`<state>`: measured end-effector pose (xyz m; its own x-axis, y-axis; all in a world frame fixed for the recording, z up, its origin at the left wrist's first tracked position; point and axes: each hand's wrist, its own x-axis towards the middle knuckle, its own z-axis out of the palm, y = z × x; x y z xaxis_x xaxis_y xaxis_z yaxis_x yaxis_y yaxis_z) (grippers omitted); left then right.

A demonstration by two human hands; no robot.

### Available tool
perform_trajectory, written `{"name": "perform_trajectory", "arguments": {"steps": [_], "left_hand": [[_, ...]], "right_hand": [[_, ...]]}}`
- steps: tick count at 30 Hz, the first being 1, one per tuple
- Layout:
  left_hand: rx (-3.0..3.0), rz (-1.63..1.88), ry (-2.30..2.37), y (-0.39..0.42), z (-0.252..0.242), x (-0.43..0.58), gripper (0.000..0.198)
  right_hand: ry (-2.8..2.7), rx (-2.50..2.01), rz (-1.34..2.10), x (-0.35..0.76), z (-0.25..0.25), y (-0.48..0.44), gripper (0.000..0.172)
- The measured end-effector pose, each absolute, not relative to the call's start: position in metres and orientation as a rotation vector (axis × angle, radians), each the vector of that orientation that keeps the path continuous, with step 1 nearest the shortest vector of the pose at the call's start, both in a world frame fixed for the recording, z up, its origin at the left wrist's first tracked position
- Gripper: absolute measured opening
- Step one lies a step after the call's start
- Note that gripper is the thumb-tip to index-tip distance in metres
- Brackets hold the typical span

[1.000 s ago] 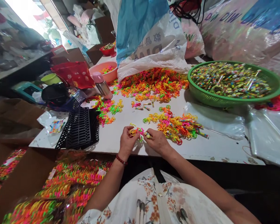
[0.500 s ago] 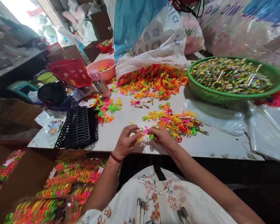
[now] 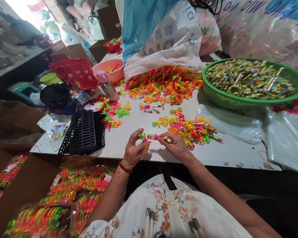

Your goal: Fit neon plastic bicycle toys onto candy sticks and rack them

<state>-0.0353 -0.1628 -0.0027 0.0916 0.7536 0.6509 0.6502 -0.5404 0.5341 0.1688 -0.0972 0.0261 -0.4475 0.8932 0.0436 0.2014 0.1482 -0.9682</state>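
Observation:
Above the table's near edge, my left hand (image 3: pixel 134 151) grips a small plastic toy bicycle (image 3: pixel 144 138) in pink, green and orange between thumb and fingers. My right hand (image 3: pixel 175 147) is closed at the bike's pink end, with a thin candy-filled tube (image 3: pixel 167 139) showing at its fingers. Whether the tube touches the bike is too small to tell. Just beyond my right hand lies a heap of toy bicycles (image 3: pixel 181 127), some with candy tubes among them. A few loose tubes (image 3: pixel 155 111) rest farther back on the white table (image 3: pixel 136 119).
A green basket (image 3: pixel 253 102) full of candy tubes stands at right, beside clear plastic bags (image 3: pixel 230 122). More toy bicycles (image 3: pixel 161 86) spill from a large sack (image 3: pixel 161 36). Black plastic baskets (image 3: pixel 83 132) and a flask (image 3: pixel 108 86) are at left. Bagged toys (image 3: pixel 81 178) fill a box below.
The toy bicycle has turned in my fingers, so its green wheel now shows at my left fingertips. My right fingers have shifted, and the candy tube shows more clearly. The view has moved slightly.

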Motion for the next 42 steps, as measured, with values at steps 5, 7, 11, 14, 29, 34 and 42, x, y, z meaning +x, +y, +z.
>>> {"name": "perform_trajectory", "arguments": {"steps": [5,7,11,14,29,34,42], "left_hand": [[2.049,1.481,1.441,-0.163,-0.002,-0.035,0.024],[2.001,1.502,1.442,-0.163,-0.001,-0.033,0.023],[1.946,1.539,1.424,-0.161,0.0,-0.03,0.021],[1.87,1.57,1.409,-0.161,-0.001,-0.028,0.019],[0.804,1.566,1.006,-0.159,0.006,-0.02,0.014],[0.39,1.646,1.02,-0.156,0.001,-0.021,0.032],[0.233,1.475,0.975,-0.162,0.005,-0.024,0.029]], "right_hand": [[-1.677,-1.091,1.459,0.168,0.021,-0.096,0.035],[-1.647,-1.091,1.511,0.167,0.021,-0.096,0.036],[-1.547,-1.097,1.596,0.164,0.018,-0.097,0.039],[-1.434,-1.104,1.699,0.163,0.013,-0.097,0.041],[-1.476,-1.122,1.609,0.164,-0.001,-0.094,0.041],[-1.531,-1.256,1.443,0.151,-0.005,-0.081,0.046],[-1.756,-1.101,1.308,0.137,0.009,-0.092,0.042]]}}
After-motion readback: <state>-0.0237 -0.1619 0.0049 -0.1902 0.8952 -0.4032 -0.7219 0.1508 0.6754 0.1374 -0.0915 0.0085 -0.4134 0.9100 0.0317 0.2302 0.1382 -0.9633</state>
